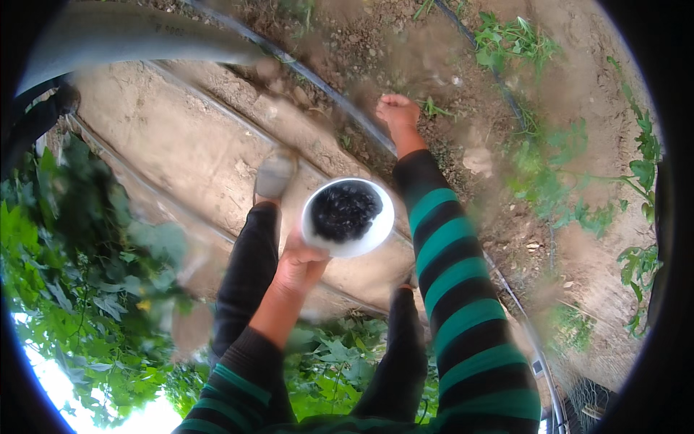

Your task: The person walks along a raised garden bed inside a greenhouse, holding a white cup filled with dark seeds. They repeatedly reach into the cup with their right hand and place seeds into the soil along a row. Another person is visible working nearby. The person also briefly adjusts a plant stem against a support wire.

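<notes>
White bowl [374, 235] of dark pieces [345, 210] sits above the dirt path [181, 119], its side gripped by the left hand [300, 262]; the right hand's [398, 112] fingers curl closed over soil [394, 61], contents unclear.

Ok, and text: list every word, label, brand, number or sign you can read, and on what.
Thick grey curved pipe, upper left: one short faint marking, upside down, too small and blurred to read reliably, so not quoted.
White round bowl in the left hand: no text visible on the sides shown.
Green-and-black striped sleeves: stripes only, no lettering visible.
Nothing else legible.
</notes>
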{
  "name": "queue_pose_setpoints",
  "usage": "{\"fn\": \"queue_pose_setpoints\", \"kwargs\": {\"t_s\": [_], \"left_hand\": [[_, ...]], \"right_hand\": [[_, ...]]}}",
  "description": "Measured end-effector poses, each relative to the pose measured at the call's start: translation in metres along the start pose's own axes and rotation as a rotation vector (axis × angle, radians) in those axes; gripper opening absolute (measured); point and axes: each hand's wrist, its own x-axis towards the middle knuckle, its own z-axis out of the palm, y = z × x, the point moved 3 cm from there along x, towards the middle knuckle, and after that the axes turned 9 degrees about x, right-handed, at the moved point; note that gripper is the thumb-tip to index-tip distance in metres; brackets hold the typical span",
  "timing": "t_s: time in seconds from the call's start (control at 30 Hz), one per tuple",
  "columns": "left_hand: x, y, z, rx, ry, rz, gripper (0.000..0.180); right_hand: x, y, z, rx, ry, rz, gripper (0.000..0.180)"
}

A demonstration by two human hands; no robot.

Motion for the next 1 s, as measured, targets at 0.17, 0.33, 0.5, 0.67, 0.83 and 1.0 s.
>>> {"fn": "queue_pose_setpoints", "kwargs": {"t_s": [0.17,0.33,0.5,0.67,0.83,1.0], "left_hand": [[0.000,-0.002,-0.003,-0.008,-0.004,0.003,0.076],[0.002,-0.001,-0.004,-0.031,-0.026,0.035,0.076],[0.003,-0.001,-0.007,-0.074,-0.035,0.051,0.076],[0.004,0.000,-0.010,-0.123,-0.011,0.031,0.076],[0.005,0.012,-0.004,-0.151,0.002,0.063,0.079],[0.007,0.022,0.000,-0.166,0.028,0.067,0.081]], "right_hand": [[0.007,0.003,0.001,-0.013,0.037,0.029,0.011],[0.011,-0.009,0.009,0.136,0.016,0.041,0.015],[0.003,-0.046,0.053,0.138,-0.226,0.001,0.019],[0.001,-0.074,0.112,-0.022,-0.368,-0.061,0.015],[0.011,-0.083,0.157,-0.342,-0.381,-0.169,0.008],[0.011,-0.086,0.179,-0.732,-0.334,-0.465,0.009]]}}
